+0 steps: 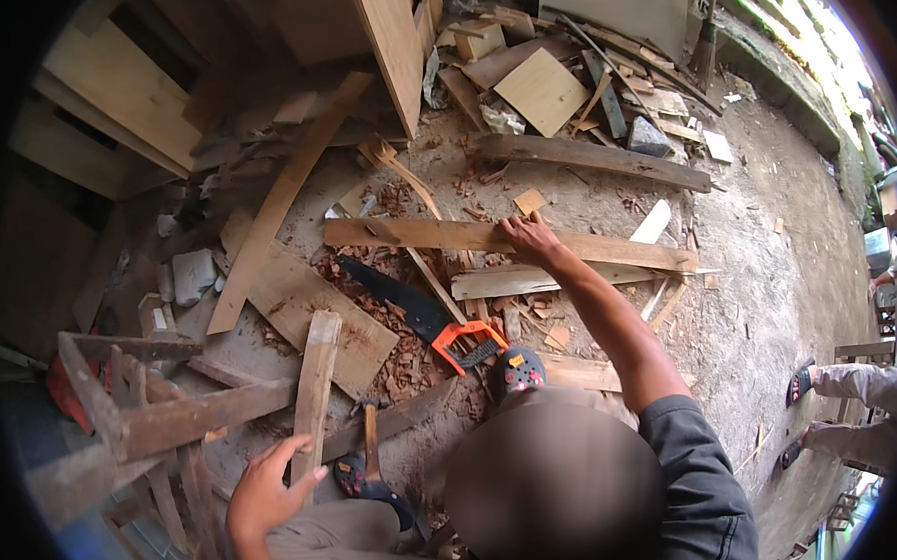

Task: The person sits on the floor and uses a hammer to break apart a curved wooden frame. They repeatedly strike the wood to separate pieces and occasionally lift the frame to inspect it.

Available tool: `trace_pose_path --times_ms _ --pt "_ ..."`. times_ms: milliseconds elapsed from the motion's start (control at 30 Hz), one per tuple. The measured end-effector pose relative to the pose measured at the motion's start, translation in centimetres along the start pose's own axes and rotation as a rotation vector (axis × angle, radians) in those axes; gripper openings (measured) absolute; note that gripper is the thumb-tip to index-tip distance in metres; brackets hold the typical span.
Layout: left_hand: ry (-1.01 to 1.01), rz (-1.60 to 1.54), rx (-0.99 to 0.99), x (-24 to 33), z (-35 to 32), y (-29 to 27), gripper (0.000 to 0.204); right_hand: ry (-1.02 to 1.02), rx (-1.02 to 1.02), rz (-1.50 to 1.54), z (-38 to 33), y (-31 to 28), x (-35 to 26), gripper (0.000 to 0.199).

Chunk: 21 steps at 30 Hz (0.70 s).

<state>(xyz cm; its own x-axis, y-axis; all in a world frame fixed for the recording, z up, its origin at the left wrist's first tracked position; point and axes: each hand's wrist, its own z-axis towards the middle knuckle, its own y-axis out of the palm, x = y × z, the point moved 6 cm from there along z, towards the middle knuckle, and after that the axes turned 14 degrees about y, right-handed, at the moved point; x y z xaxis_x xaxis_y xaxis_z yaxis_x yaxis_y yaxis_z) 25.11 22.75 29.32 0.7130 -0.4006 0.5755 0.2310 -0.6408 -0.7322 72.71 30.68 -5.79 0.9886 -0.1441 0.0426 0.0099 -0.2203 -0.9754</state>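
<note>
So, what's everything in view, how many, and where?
Handsaw: 1, black with orange handle, centre.
Long plank: 1, light brown, across the middle.
Wooden bar: 1, pale brown, left of centre.
Hand tool: 1, brown handle, lower centre.
Wooden frame: 1, brown, lower left.
Other boards: many, brown, across the floor.
Wooden panels: several, light brown, upper left.
Scrap pile: 1, mostly brown, top centre.
Broom: 1, brown, top right.
Shavings: countless, reddish, around the handsaw.
Another person: 1, beige trousers, right edge.
Blurred shape: 1, brownish, lower centre, unclear.
Shoes: 2, dark, lower centre.
Left hand: 1, bare, at the wooden bar's end.
Right hand: 1, bare, on the long plank.
</note>
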Motion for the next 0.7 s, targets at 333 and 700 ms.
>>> trace_pose_path --times_ms 333,700 --pt "-0.358 -0.14 -0.168 -5.5 2.5 2.7 0.045 0.451 0.515 -0.116 13.9 -1.8 13.0 0.068" --pt "-0.33 -0.169 -0.038 -1.6 0.5 0.8 0.047 0.282 0.701 0.089 10.4 -8.0 13.2 0.036"
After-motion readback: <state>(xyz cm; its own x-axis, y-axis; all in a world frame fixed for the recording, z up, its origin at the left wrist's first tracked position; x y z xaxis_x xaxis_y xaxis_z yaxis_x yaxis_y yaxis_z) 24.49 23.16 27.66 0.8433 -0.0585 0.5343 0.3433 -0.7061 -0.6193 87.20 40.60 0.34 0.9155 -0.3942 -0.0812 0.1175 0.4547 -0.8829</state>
